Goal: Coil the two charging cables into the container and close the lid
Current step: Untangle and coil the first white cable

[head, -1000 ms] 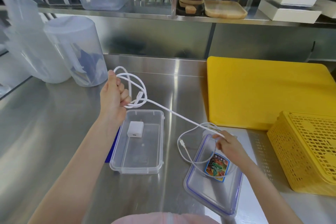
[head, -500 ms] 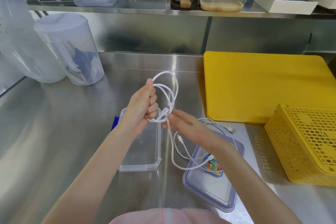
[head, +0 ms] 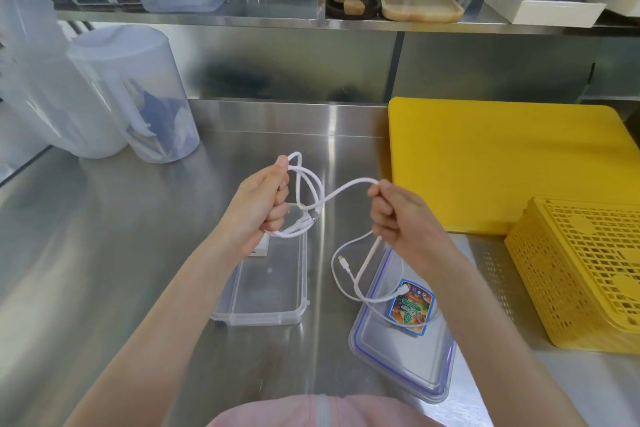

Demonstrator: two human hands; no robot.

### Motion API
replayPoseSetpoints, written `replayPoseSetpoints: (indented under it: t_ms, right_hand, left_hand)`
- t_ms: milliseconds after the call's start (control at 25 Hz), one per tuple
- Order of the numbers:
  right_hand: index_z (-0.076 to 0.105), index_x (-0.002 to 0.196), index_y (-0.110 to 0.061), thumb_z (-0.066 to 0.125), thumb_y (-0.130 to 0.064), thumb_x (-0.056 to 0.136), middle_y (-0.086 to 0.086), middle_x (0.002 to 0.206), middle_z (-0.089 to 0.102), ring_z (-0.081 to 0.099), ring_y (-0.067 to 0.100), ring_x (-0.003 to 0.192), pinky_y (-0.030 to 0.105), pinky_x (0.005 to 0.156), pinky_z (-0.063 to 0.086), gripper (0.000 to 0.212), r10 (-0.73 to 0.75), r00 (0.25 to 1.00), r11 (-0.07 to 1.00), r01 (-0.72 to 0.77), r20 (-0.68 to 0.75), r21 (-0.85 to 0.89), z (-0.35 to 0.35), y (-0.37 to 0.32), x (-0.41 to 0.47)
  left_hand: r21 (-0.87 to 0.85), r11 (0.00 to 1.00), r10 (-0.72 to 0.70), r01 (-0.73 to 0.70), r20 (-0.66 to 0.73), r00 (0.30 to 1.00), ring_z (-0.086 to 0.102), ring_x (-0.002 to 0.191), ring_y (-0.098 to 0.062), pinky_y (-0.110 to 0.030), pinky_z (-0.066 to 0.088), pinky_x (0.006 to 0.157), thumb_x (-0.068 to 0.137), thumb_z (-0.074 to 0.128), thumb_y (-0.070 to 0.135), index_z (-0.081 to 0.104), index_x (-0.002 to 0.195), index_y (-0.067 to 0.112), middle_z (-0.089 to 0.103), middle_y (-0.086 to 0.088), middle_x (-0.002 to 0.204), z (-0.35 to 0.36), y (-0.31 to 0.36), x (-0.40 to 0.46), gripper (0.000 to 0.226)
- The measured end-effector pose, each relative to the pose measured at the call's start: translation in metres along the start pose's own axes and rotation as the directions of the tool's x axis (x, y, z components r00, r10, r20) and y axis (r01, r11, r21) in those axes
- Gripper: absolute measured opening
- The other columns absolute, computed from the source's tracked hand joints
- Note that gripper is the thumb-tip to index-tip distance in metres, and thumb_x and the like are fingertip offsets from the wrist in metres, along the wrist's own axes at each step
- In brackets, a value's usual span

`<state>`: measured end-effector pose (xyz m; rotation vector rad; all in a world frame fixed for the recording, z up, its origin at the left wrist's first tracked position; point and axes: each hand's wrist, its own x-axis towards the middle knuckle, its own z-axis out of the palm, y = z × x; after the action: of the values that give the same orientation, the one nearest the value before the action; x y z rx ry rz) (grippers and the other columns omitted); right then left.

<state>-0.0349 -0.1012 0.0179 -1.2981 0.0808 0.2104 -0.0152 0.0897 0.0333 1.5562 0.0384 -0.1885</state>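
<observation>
Nearest, the lid [head: 401, 354] lies on the counter [head: 104, 253], a second cable [head: 341, 274] looping over it, partly hidden by the right wrist. The container [head: 270, 288] stands left, open, a charger [head: 260, 248] half hidden behind the left hand [head: 258, 208]. That hand grips coiled cable [head: 343, 191]; the right hand [head: 401, 218] pinches its free run.

On the steel counter [head: 104, 270], the open container [head: 266, 291] sits at centre with a charger block [head: 260, 248] in its far end. The lid [head: 405, 354] lies at its 3 o'clock, cable loops [head: 346, 282] resting on it. At 1 o'clock lies a cutting board [head: 502, 166]; the basket [head: 581, 274] stands right of the lid. Two pitchers [head: 131, 97] stand at 10 o'clock. A shelf [head: 346, 22] runs behind.
</observation>
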Motion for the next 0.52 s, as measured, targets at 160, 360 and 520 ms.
replayPoseSetpoints:
  t_ms: [160,360,520]
  right_hand:
    - [0.047,0.059,-0.016,0.032,-0.014,0.093,-0.01,0.041,0.03,0.025,0.006,0.039,0.019,0.042,0.024,0.037,-0.024,0.993,0.992,0.01,0.114,0.126,-0.014,-0.007,-0.007]
    - [0.058,0.074,-0.009,0.035,-0.014,0.093,-0.006,0.052,0.043,0.037,0.004,0.045,0.015,0.044,0.029,0.03,-0.039,0.999,0.568,0.006,-0.019,-0.823,-0.024,0.032,-0.015]
    - [0.052,0.092,-0.013,0.031,-0.016,0.096,0.003,0.079,0.054,0.05,0.011,0.067,0.022,0.061,0.04,0.021,0.242,0.969,0.358,-0.041,0.051,-0.933,-0.01,0.051,-0.013]
  left_hand:
    - [0.003,0.999,0.046,-0.046,-0.11,0.993,0.014,0.038,-0.006,-0.016,0.015,0.035,0.095,0.038,0.04,0.029,0.06,0.021,0.019,0.012,0.045,-0.004,-0.005,0.004,0.042]
    - [-0.085,0.991,0.085,-0.107,-0.234,0.969,0.017,0.034,-0.004,-0.015,0.018,0.034,0.095,0.04,0.041,0.041,0.063,0.018,0.022,0.011,0.039,-0.014,0.001,0.008,0.039]
    - [-0.019,0.995,0.092,-0.098,-0.193,0.977,0.016,0.034,-0.005,-0.016,0.016,0.036,0.095,0.04,0.038,0.044,0.063,0.017,0.021,0.013,0.037,-0.006,-0.002,0.006,0.039]
